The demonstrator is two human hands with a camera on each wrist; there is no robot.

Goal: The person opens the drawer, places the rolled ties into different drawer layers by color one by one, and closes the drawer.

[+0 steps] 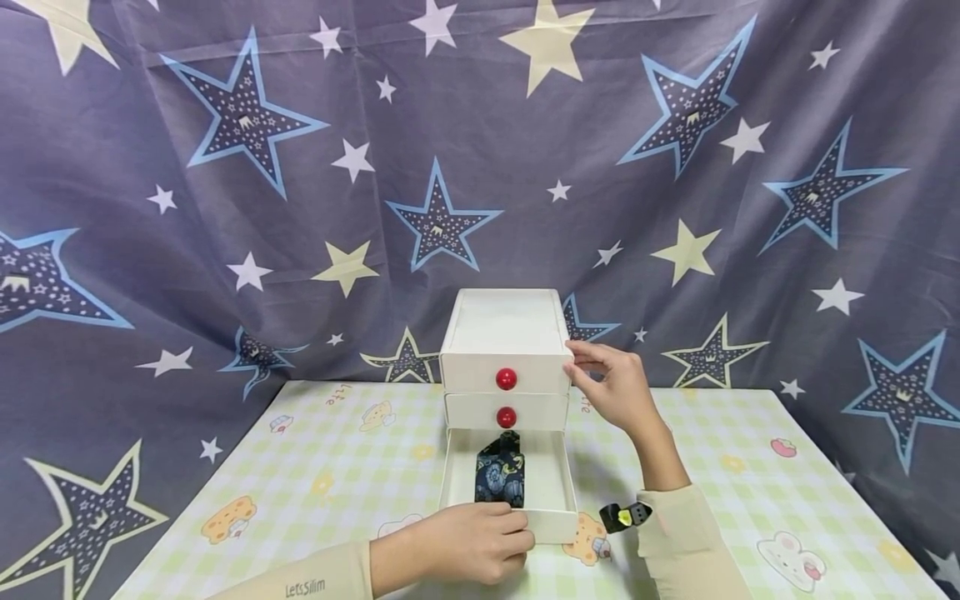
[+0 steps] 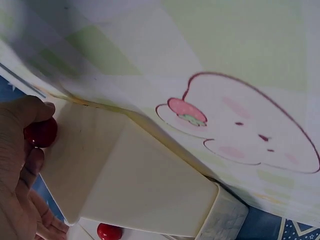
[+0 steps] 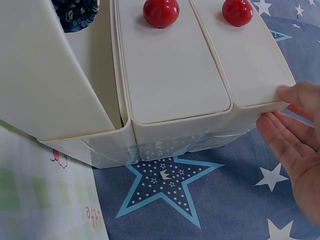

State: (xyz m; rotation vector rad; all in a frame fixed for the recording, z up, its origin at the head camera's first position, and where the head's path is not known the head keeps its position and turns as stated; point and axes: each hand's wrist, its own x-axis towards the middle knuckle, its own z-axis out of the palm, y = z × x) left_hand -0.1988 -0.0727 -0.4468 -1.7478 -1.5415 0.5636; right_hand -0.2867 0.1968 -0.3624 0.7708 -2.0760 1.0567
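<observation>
A white three-drawer unit [image 1: 506, 321] with red knobs stands on the table, its bottom drawer [image 1: 553, 527] pulled out. Inside that drawer lies a folded dark cloth [image 1: 501, 475] with a blue patterned print, like a necktie. My left hand [image 1: 480, 542] is at the drawer's front; in the left wrist view its thumb and fingers pinch the bottom red knob [image 2: 42, 132]. My right hand [image 1: 617, 385] grips the unit's upper right front corner, thumb on the front face and fingers along the side [image 3: 295, 135]. The upper two drawers are closed.
The table carries a green-checked cloth [image 1: 337, 467] with cartoon prints. Behind the unit hangs a dark curtain [image 1: 360, 233] with stars, close to the table's back edge. A black strap [image 1: 626, 517] with a small device sits on the right wrist.
</observation>
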